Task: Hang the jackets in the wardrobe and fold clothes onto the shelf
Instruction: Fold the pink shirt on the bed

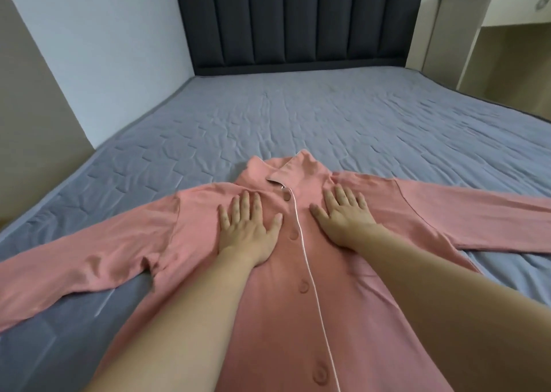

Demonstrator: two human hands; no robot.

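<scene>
1. At far left a pale wall (98,49) runs along the left edge of the bed (357,117); its blue-grey quilted cover meets the wall with no gap visible.
2. The pink shirt (298,317) lies front-up and buttoned on the near part of the bed, collar toward the dark headboard (292,19); its left sleeve (83,257) stretches out toward the frame's left edge.
3. The left hand (247,230) rests flat on the chest left of the button line, fingers straight and slightly spread, holding nothing.
4. The right hand (343,216) lies flat right of the placket, fingers likewise extended and spread.
5. The right sleeve (462,221) reaches past the right frame edge.
6. Open cover lies between collar and headboard; a white desk (507,10) stands beyond the bed's right edge.
</scene>
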